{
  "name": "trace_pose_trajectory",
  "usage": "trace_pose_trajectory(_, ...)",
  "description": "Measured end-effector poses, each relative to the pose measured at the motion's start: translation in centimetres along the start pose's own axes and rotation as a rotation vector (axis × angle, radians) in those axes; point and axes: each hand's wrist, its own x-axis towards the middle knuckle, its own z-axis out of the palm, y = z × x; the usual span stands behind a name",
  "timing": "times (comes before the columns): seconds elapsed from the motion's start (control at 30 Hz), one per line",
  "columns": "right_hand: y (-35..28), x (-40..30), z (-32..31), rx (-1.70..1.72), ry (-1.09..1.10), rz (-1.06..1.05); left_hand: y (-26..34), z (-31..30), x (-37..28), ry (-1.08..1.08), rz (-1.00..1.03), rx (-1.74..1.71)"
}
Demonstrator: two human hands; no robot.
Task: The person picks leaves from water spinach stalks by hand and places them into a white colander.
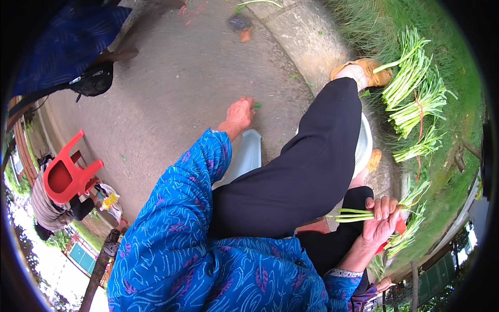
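My right hand, at lower right, has its fingers curled round a few green vegetable stalks. Their leafy tops stick out past the back of the hand, close to a bunch of greens and something red. My left hand reaches out over the pavement with its fingers drawn together. A small green scrap shows at its fingertips; whether it is held is unclear. Several bundles of greens lie on the grass, one bound with red string. A white plastic basket is partly hidden behind my leg.
Beside my leg is a pale plastic object. Far left, a red plastic stool is by a person. Blue cloth and a black bag occupy the upper left. Another person's hand shows at lower right. Leaf scraps dot the pavement.
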Motion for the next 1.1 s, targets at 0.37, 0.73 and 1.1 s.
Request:
trace_pose_trajectory(0.37,0.6,3.0,1.7,-0.082,0.001,0.034,-0.2,4.2,3.1,0.047,0.038,0.141)
trace_pose_trajectory(0.73,1.2,3.5,2.4,-0.104,0.042,0.038,1.9,2.9,6.3,0.255,0.139,-0.107)
trace_pose_trajectory(1.1,1.1,3.6,2.4,-0.130,0.064,0.029,8.7,3.0,13.6,0.236,0.205,-0.067)
